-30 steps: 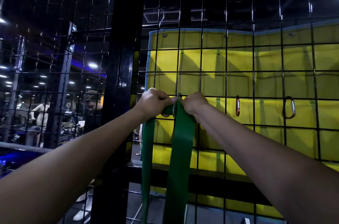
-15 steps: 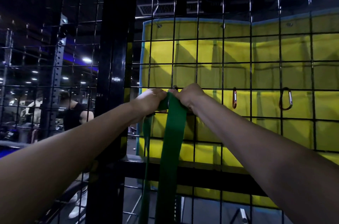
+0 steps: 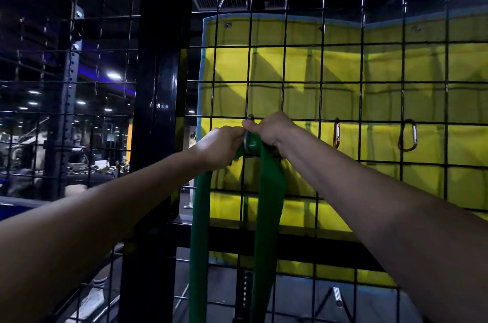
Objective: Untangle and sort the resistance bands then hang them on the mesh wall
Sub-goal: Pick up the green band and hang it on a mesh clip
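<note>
Two hands worked at one point on the black wire mesh wall (image 3: pixel 320 82). Left hand (image 3: pixel 220 147) was curled around the top of the flat green resistance band (image 3: pixel 268 206); right hand (image 3: pixel 272 129) pinched a metal carabiner (image 3: pixel 248 141) clipped to the grid, band looped at it. Band was smooth, ribbon-like, hanging in two strands down the mesh. Further right hung an orange carabiner (image 3: pixel 336 133) and a darker oval carabiner (image 3: pixel 408 135), both on the same horizontal wire. Yellow padded mat (image 3: pixel 383 100) with blue edging sat behind the mesh.
</note>
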The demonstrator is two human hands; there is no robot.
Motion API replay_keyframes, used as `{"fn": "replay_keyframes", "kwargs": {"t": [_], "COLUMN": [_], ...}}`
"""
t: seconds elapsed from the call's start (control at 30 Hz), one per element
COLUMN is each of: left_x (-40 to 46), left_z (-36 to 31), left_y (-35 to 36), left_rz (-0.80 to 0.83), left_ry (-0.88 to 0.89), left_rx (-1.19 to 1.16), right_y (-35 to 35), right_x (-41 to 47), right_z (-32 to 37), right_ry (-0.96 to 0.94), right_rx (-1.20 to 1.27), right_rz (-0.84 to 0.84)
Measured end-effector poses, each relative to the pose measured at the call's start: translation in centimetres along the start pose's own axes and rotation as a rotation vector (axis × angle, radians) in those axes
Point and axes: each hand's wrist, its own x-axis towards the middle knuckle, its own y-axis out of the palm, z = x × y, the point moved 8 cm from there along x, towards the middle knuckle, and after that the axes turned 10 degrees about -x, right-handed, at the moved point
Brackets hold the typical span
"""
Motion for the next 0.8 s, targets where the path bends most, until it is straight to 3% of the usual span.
{"fn": "replay_keyframes", "kwargs": {"t": [0.23,0.4,0.8], "left_x": [1.0,1.5,0.9], "left_z": [0.3,0.8,0.0], "left_y": [0.3,0.8,0.9], "left_rz": [0.111,0.167,0.225], "left_ry": [-0.061,-0.089,-0.008], "left_rx": [0.134,0.066,-0.008], "right_y": [0.0,0.5,0.3], "right_x": [-0.4,-1.1,-2.4], "right_z": [0.0,-0.2,-0.1], "right_ry": [0.032,0.064,0.023], "right_rx": [0.006,0.137,0.139], "right_rz": [-0.004,0.031,0.051]}}
